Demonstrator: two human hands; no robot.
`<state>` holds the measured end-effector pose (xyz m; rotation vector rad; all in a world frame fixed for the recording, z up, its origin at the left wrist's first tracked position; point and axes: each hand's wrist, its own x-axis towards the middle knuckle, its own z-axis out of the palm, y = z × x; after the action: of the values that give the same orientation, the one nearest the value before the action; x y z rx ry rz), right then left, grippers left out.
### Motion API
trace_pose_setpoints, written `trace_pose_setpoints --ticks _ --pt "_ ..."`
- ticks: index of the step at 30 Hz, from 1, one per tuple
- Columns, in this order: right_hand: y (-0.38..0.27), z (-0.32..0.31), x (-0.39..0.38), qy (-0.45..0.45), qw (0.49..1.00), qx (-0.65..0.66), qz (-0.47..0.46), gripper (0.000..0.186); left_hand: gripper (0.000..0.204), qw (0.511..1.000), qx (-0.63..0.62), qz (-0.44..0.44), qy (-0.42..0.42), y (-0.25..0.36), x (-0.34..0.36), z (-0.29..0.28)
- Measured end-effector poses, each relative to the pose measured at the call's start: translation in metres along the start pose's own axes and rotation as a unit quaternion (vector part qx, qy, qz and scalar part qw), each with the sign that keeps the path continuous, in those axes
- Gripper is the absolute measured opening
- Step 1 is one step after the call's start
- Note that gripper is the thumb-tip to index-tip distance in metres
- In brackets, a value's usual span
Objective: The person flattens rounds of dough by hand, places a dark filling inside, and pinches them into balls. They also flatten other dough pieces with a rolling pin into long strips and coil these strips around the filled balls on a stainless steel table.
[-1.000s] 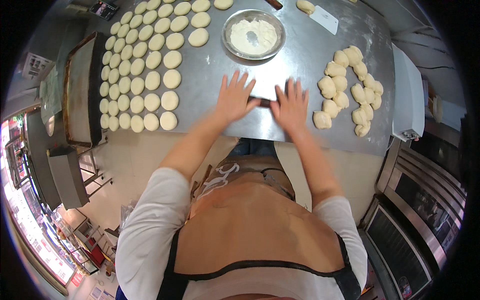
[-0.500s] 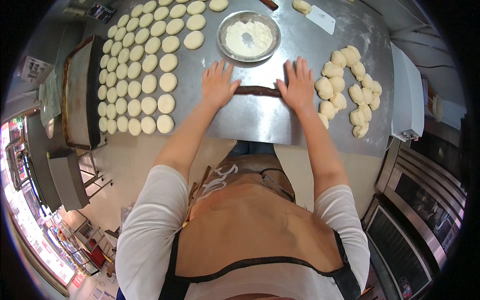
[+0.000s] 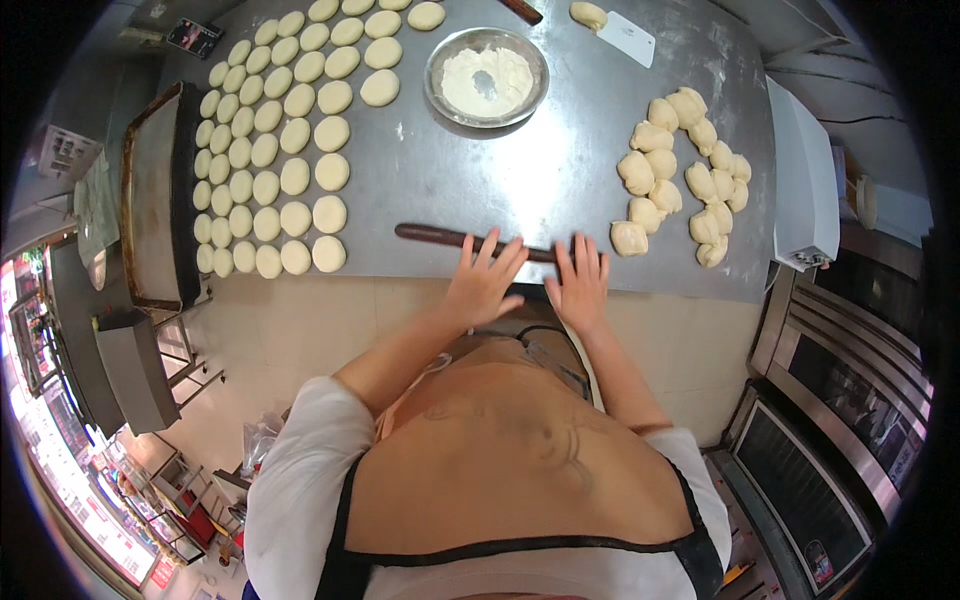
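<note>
A long dark wooden rolling pin (image 3: 440,237) lies across the front edge of the steel table (image 3: 560,170). My left hand (image 3: 482,283) rests flat with spread fingers on the pin's right part. Close beside it, my right hand (image 3: 578,283) also lies flat, fingertips on the pin's right end. Whatever is under the palms is hidden. Neither hand grips anything.
Rows of flattened dough discs (image 3: 285,130) fill the table's left side. A metal bowl of flour (image 3: 486,76) stands at the back. Raw dough balls (image 3: 680,170) are heaped on the right, with a white scraper (image 3: 627,38) behind. A dark tray (image 3: 152,190) sits at left, ovens (image 3: 850,420) at right.
Both hands have pulled back toward the table's front edge and come closer together. The rolling pin has rolled toward me and now sticks out to the left of my hands.
</note>
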<state>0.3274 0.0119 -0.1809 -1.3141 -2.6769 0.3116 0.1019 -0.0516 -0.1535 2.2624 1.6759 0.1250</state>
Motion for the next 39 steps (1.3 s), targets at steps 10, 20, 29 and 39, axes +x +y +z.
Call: trace_pose_setpoints --ticks 10,20,29,39 --pt "0.024 -0.021 0.137 0.094 0.993 -0.047 0.052 0.067 0.076 0.963 0.071 -0.247 0.078 -0.13 0.088 -0.045" --pt "0.015 -0.028 0.018 0.08 0.997 -0.019 0.014 0.058 0.067 0.964 -0.08 -0.225 0.116 -0.106 -0.084 -0.013" --pt "0.001 -0.106 0.11 -0.15 0.973 -0.139 -0.111 0.009 0.042 0.862 -0.326 -0.381 0.073 -0.098 -0.093 -0.032" --pt "-0.064 -0.133 0.203 -0.141 0.964 -0.022 -0.224 0.012 0.055 -0.035 -0.969 -0.219 0.106 0.035 -0.054 -0.056"
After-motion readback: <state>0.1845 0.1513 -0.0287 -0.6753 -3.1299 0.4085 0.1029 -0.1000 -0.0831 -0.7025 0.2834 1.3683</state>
